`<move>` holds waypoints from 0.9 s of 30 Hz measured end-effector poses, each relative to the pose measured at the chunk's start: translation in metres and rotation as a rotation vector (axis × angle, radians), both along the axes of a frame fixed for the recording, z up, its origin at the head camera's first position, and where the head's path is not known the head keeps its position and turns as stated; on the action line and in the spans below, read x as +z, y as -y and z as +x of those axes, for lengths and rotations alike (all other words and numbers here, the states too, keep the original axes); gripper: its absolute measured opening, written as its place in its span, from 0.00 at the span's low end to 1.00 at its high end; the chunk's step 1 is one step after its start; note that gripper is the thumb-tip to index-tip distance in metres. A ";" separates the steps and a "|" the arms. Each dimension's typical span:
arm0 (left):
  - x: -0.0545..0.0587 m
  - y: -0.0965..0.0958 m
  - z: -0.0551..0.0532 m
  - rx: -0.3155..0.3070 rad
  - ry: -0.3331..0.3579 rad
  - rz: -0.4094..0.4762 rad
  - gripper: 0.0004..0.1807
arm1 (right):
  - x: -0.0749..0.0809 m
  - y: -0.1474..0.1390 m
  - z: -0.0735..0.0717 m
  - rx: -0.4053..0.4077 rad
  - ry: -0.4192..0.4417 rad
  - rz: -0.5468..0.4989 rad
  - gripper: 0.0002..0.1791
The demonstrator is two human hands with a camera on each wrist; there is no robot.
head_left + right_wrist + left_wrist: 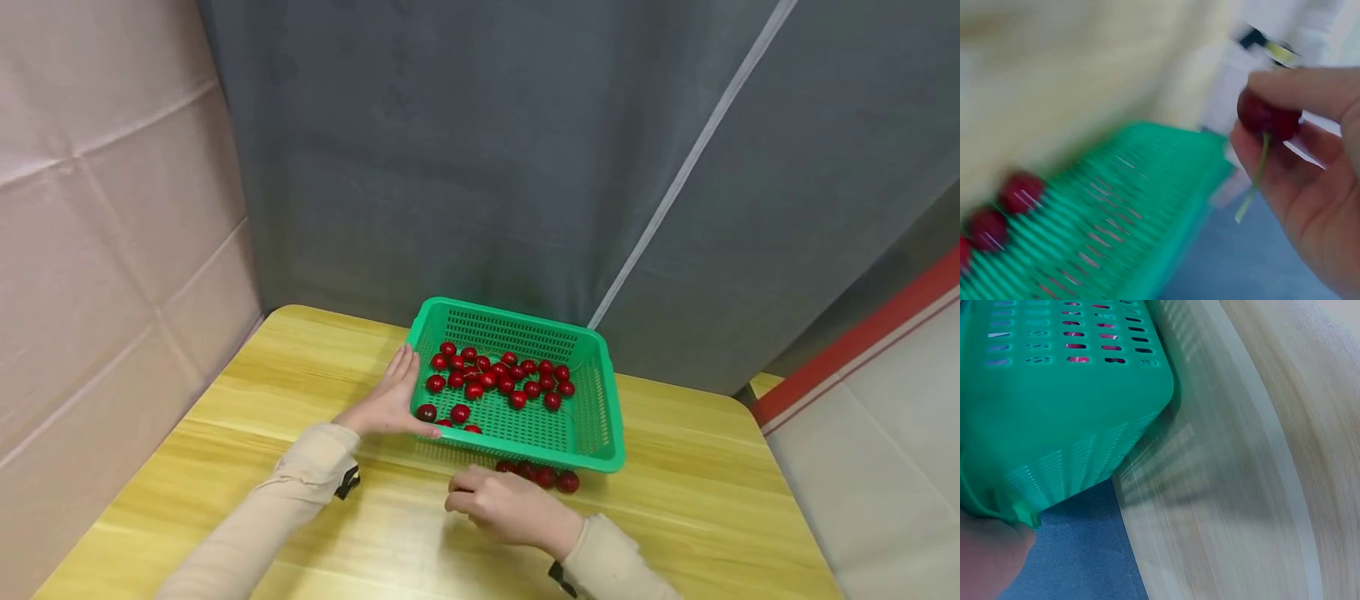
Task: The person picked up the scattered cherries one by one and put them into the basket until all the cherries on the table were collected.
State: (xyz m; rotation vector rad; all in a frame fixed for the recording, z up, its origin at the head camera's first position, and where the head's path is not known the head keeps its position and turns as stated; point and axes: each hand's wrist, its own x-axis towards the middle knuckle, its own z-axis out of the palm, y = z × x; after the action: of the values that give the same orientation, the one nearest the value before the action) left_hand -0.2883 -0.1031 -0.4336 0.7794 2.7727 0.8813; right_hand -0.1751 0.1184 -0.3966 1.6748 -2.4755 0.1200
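In the head view my left hand (386, 402) lies against the near left corner of a green plastic basket (517, 454). Its fingers stretch along the left rim and its thumb along the front rim; part of the thumb also shows at the rim in the left wrist view. My right hand (1322, 144) pinches a dark red cherry (1257, 115) between thumb and fingers, with the green stem hanging down. That hand hovers over the table in front of the basket, next to a row of several cherries (567, 482). Inside the basket lie many more cherries (517, 399).
The basket stands on a yellow wood-grain table (675, 483). Behind the table hangs a dark grey curtain (450, 167) with a pale strip. A light panelled wall (112, 250) rises at the left, and a red-edged white surface (900, 433) lies at the right.
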 end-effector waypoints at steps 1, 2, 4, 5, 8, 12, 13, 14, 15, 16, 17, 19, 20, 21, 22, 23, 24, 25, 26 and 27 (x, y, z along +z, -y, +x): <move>0.000 0.001 0.000 0.002 -0.002 0.001 0.73 | 0.014 -0.001 -0.003 0.015 0.030 -0.017 0.09; 0.000 0.001 0.000 0.004 -0.003 0.005 0.73 | 0.027 -0.003 -0.006 0.024 0.056 -0.026 0.10; 0.000 0.002 0.000 0.013 0.001 0.002 0.73 | 0.051 -0.008 -0.017 0.024 0.091 -0.030 0.10; 0.000 0.002 0.000 0.017 0.006 -0.002 0.73 | 0.061 -0.011 -0.024 0.018 0.099 -0.033 0.10; 0.001 0.002 0.002 0.027 0.011 -0.005 0.73 | 0.080 -0.019 -0.049 -0.024 0.118 -0.030 0.10; 0.002 0.001 0.005 0.027 0.012 -0.001 0.73 | 0.083 -0.027 -0.087 -0.141 0.190 0.009 0.10; 0.002 0.001 0.005 0.027 0.013 -0.001 0.73 | 0.080 -0.029 -0.098 -0.176 0.220 0.024 0.10; 0.002 0.001 0.005 0.027 0.013 -0.004 0.73 | 0.076 -0.030 -0.108 -0.210 0.249 0.045 0.10; 0.001 0.001 0.005 0.027 0.012 -0.009 0.73 | 0.072 -0.031 -0.117 -0.239 0.278 0.061 0.11; 0.002 0.000 0.005 0.029 0.012 -0.010 0.73 | 0.067 -0.031 -0.127 -0.265 0.307 0.081 0.11; 0.002 0.000 0.005 0.030 0.010 -0.013 0.73 | 0.061 -0.032 -0.135 -0.286 0.329 0.104 0.11; 0.002 -0.001 0.006 0.031 0.003 -0.016 0.73 | 0.050 -0.033 -0.147 -0.325 0.370 0.147 0.11; 0.002 -0.002 0.007 0.030 -0.001 -0.019 0.73 | 0.045 -0.033 -0.151 -0.336 0.385 0.165 0.11; 0.002 -0.003 0.008 0.028 -0.004 -0.018 0.73 | 0.040 -0.034 -0.154 -0.350 0.405 0.178 0.11; 0.003 -0.004 0.009 0.025 -0.004 -0.016 0.73 | 0.036 -0.034 -0.156 -0.364 0.422 0.193 0.11; 0.003 -0.005 0.010 0.022 -0.006 -0.016 0.73 | 0.032 -0.035 -0.158 -0.371 0.436 0.204 0.11; 0.003 -0.005 0.010 0.019 -0.006 -0.014 0.73 | 0.028 -0.035 -0.159 -0.377 0.450 0.214 0.11; 0.003 -0.006 0.011 0.017 -0.005 -0.014 0.73 | 0.025 -0.035 -0.160 -0.383 0.460 0.225 0.11; 0.004 -0.007 0.012 0.016 -0.004 -0.014 0.73 | 0.022 -0.035 -0.160 -0.390 0.468 0.233 0.12; 0.004 -0.007 0.012 0.015 -0.004 -0.010 0.73 | 0.020 -0.035 -0.160 -0.400 0.481 0.240 0.12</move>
State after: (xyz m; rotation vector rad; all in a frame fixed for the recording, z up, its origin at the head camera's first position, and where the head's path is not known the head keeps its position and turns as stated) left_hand -0.2758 -0.0958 -0.4293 0.7597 2.7878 0.8682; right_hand -0.3355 0.1537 -0.3765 1.3009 -3.2508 0.2054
